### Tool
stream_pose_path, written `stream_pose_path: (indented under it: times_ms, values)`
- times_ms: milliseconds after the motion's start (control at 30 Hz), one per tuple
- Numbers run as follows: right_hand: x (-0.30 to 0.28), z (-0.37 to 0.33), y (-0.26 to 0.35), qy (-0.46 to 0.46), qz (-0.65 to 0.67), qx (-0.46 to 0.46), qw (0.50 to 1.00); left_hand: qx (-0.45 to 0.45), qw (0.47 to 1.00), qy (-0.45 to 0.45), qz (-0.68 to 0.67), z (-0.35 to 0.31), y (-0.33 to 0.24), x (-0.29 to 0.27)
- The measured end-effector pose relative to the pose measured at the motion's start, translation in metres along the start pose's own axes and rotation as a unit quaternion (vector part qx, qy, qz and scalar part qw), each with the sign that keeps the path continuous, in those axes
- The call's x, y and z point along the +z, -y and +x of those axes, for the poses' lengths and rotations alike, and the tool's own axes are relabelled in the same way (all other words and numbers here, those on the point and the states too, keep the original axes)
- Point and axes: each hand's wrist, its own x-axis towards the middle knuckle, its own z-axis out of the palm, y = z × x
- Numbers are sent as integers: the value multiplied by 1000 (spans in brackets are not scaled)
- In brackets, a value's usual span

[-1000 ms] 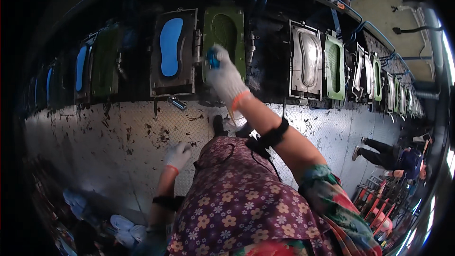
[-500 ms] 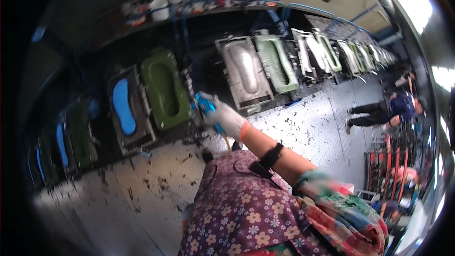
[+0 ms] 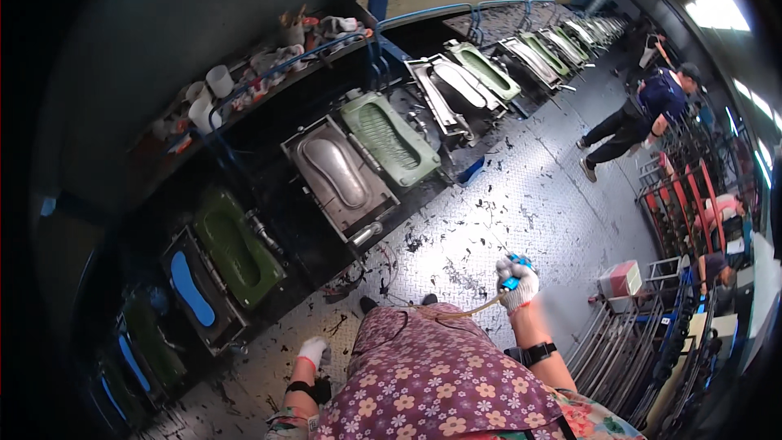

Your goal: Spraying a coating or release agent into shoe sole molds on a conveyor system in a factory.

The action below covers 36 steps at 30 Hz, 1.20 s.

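My right hand (image 3: 519,285), in a white knitted glove, is closed around a blue air gun (image 3: 510,283) out over the metal floor. A thin tan hose (image 3: 468,312) runs from the gun back across the front of my apron. Low on the left hangs my left hand (image 3: 314,352), also gloved, with its fingers bent out of sight; nothing shows in it. The nearest mould to my left side is an opened one with a blue sole-shaped half (image 3: 192,288) and a green half (image 3: 236,248). Farther along lie a bare metal half (image 3: 342,171) and a light green half (image 3: 391,140).
More opened moulds (image 3: 529,61) line the bench into the distance. Behind them a shelf holds white cups (image 3: 220,81) and rags. Black scraps litter the floor (image 3: 456,236). On the right are a person in dark clothes (image 3: 664,102), red-framed racks (image 3: 668,204) and a cooler box (image 3: 621,279).
My right hand has moved away from the moulds to the right, still holding the air gun. My left hand has come into view. The whole view has turned and shifted along the bench.
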Motion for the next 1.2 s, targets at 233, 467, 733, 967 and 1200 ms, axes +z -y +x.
stream_pose_path:
  times_ms: [233,467,733,967,1200]
  values:
    - [-150,7,59,-166,163,50,971,237,963,-122,47,-10,-99,89]
    - [-228,2,122,-180,186,30,965,290,888,-348,80,-67,-201,171]
    - [-276,48,195,-150,19,-51,987,359,809,-409,223,-98,-316,217]
    - [-296,40,245,-203,76,-34,976,369,768,-450,267,-53,-415,217]
    - [-282,13,260,-269,162,-5,950,298,751,-453,377,-17,-482,197]
